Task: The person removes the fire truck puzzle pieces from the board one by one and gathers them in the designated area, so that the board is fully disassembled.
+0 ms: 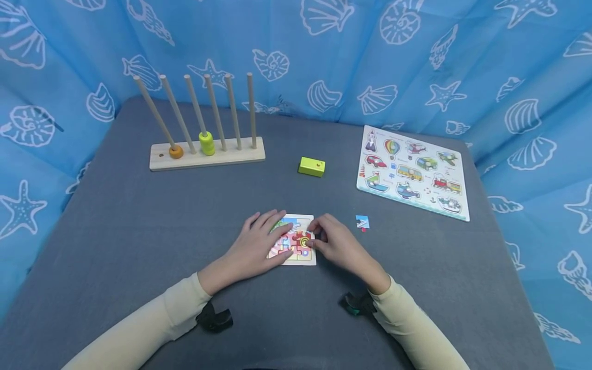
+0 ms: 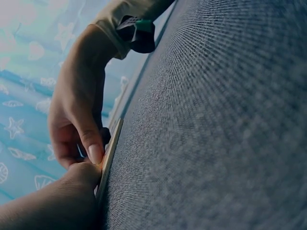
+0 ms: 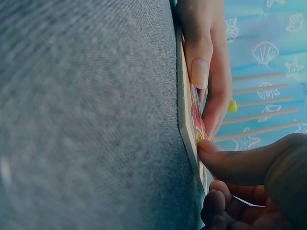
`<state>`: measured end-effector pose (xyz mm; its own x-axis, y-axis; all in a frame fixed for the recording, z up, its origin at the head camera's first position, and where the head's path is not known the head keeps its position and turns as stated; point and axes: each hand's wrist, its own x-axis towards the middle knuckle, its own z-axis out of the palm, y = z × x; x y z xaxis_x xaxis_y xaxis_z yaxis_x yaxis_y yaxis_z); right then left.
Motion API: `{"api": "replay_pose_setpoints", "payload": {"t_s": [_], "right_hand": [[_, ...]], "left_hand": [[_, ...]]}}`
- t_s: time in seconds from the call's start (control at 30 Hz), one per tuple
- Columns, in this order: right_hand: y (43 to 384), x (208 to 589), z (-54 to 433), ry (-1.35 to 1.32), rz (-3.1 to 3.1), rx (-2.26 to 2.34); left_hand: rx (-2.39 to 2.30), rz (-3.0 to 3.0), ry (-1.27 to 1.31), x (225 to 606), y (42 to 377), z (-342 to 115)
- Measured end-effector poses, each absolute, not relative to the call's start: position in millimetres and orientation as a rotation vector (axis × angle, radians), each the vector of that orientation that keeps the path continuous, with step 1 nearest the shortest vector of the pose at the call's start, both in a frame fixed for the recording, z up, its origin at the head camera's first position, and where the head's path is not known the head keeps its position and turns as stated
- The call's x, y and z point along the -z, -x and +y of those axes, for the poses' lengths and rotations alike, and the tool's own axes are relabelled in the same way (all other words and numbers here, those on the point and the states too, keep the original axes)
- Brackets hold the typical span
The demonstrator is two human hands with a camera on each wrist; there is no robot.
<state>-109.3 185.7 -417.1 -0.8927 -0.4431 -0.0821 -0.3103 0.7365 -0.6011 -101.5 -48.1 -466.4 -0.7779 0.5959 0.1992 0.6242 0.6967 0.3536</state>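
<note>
A small jigsaw puzzle (image 1: pixel 302 261) in a pale tray lies on the grey table, showing red, pink, blue and green pieces. My left hand (image 1: pixel 253 246) rests palm down across its left side, fingers spread over the pieces. At the right edge, the thumb of my right hand (image 1: pixel 339 246) presses on a red puzzle piece (image 1: pixel 304 241) with a yellow ring, its other fingers curled close by. In the right wrist view the right thumb (image 3: pixel 230 160) meets the puzzle's face (image 3: pixel 196 127). What lies under the curled fingers is partly hidden. A loose blue-and-white puzzle piece (image 1: pixel 363 221) lies to the right.
A wooden peg stand (image 1: pixel 208 158) with upright rods, an orange bead and green beads stands at the back left. Behind the puzzle lies a yellow-green block (image 1: pixel 312 166). A vehicle picture board (image 1: pixel 413 172) is at the back right. A blue shell-print curtain (image 1: pixel 296 51) hangs behind.
</note>
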Motion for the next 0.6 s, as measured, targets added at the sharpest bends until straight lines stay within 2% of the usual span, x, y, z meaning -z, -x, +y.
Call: {"api": "replay_pose_setpoints", "payload": {"t_s": [0.23,0.6], "right_hand": [[109.6,417.8,186.2,0.599,2.712,0.889],[110.0,419.8,186.6,0.595,2.724,0.912]], "left_hand": [[0.605,-2.818,1.039,468.5,102.1,-49.2],[0.622,-2.581,1.388,469.1,102.5,-56.0]]}}
